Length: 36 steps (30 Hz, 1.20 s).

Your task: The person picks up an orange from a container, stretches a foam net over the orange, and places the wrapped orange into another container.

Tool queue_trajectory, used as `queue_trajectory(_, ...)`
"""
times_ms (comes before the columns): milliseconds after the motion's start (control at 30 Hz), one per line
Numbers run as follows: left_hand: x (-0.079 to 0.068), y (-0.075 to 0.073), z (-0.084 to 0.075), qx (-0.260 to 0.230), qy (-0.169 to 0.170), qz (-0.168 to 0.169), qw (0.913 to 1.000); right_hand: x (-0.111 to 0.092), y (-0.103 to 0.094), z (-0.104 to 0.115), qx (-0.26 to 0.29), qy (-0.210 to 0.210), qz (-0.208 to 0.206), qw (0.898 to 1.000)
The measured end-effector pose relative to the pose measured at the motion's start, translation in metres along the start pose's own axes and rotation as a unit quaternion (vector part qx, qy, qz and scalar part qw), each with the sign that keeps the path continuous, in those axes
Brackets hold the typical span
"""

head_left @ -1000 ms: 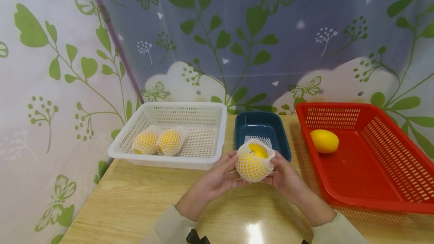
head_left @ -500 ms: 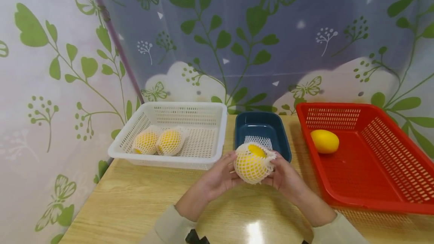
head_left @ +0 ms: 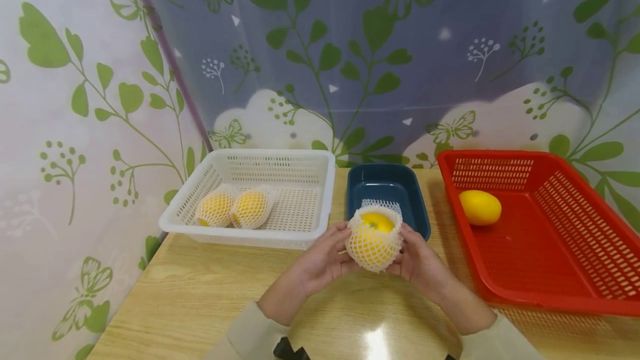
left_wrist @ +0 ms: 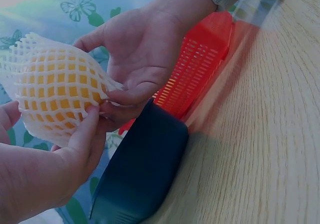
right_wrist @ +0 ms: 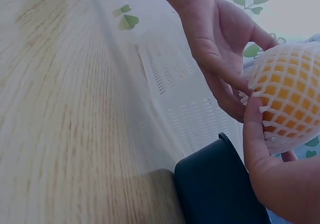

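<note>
Both hands hold a round yellow fruit (head_left: pixel 377 221) in a white foam net (head_left: pixel 371 250) above the table. My left hand (head_left: pixel 320 265) grips its left side with thumb and fingers; my right hand (head_left: pixel 422 263) grips the right side, thumb near the net's rim. The net is open at the top, where a green star-shaped stem mark shows on the fruit. In the left wrist view, fingertips of both hands meet beneath the netted fruit (left_wrist: pixel 60 87). The right wrist view cuts off part of the netted fruit (right_wrist: pixel 290 89).
Behind the hands stands a dark blue tray (head_left: pixel 422 204) with another foam net (head_left: pixel 382 204) in it. On the left, a white basket (head_left: pixel 322 182) contains two netted fruits (head_left: pixel 252 209). A red basket (head_left: pixel 540 249) on the right contains a bare yellow fruit (head_left: pixel 480 208).
The netted fruit has turned in the hands: the net's opening has widened and faces up, and the green stem mark has come into view. The hands stay almost in place.
</note>
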State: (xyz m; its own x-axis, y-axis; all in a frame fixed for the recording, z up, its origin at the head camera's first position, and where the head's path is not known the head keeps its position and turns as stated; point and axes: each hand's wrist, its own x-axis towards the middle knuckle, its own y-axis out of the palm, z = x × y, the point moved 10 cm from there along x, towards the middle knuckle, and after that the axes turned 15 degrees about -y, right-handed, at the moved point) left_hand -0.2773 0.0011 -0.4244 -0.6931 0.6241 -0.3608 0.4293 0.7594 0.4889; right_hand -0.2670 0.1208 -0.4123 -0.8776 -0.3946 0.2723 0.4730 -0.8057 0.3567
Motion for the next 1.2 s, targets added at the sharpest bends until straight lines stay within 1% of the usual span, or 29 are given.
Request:
queue_trajectory(133, 0.0008, 0.0001, 0.0009, -0.002, 0.001, 0.003, 1.0, -0.0013, -0.0009, -0.0018, -0.012, 0.008, -0.007, 1.0)
queue_trajectory(300, 0.0009, 0.0009, 0.0015, 0.001, 0.002, 0.005, 1.0, -0.0031, -0.001, -0.0046, -0.014, 0.011, -0.007, 1.0)
queue_trajectory(500, 0.0011, -0.0007, 0.0014, -0.006, 0.001, 0.008, 1.0, -0.0027, -0.0014, -0.0035, -0.013, -0.006, -0.005, 1.0)
queue_trajectory(800, 0.0014, -0.0006, -0.0004, 0.006, 0.001, 0.01, 0.9999, -0.0032, -0.0019, -0.0031, -0.014, -0.016, -0.004, 1.0)
queue_trajectory(1033, 0.0004, 0.0001, -0.0012, 0.003, -0.001, 0.005, 1.0, -0.0005, 0.0002, -0.0005, -0.025, -0.036, 0.013, 0.999)
queue_trajectory(1200, 0.0006, 0.0004, -0.0002, 0.011, -0.002, 0.003, 0.9999, 0.0003, -0.0007, -0.0015, -0.023, -0.033, 0.003, 0.999)
